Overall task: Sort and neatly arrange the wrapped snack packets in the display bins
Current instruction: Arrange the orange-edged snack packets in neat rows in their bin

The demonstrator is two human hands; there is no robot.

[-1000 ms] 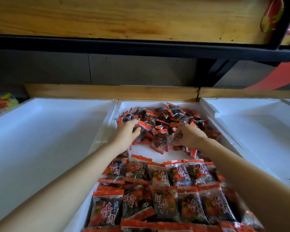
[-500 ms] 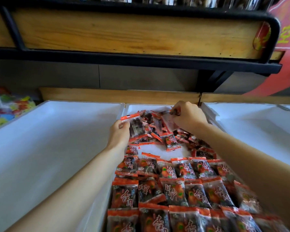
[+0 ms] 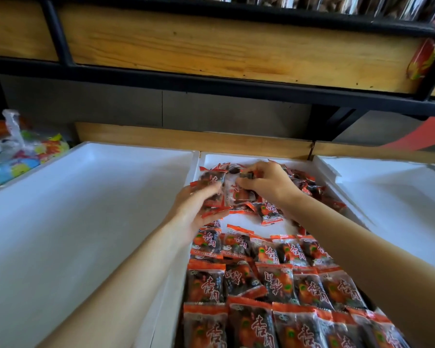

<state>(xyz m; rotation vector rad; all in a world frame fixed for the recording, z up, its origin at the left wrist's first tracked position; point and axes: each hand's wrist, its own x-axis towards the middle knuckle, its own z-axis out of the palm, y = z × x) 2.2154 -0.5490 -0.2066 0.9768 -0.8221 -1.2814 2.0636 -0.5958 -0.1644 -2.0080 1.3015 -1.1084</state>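
Two bare hands meet at the far end of the middle bin (image 3: 244, 221), seen from the head camera.

Left hand (image 3: 194, 209): fingers curled round a small bundle of packets (image 3: 211, 179), gripped from below and lifted clear of the bin floor. I cannot count the packets in the bundle.

Right hand (image 3: 269, 182): thumb and fingertips pinch a single packet (image 3: 248, 175) by its dark edge, just beside the bundle. I cannot tell whether that packet touches the bundle.

Task items: every orange-and-dark wrapped packet lies in the middle bin. Near me, the rows of packets (image 3: 266, 282) lie flat and overlapping, most with the printed face up. At the far end, behind and to the right of the hands, a loose heap (image 3: 312, 189) lies unsorted against the right wall. A patch of bare white floor shows between the heap and the rows, with one stray packet (image 3: 270, 212) at its far edge.

Surroundings: left bin (image 3: 91, 202) and right bin (image 3: 392, 192), both white, flank the middle one. A wooden ledge (image 3: 186, 138) runs behind all three. Above hangs a wooden shelf (image 3: 211, 49) in a black frame. A clear bag of coloured sweets (image 3: 28, 154) sits at far left, outside the bins.
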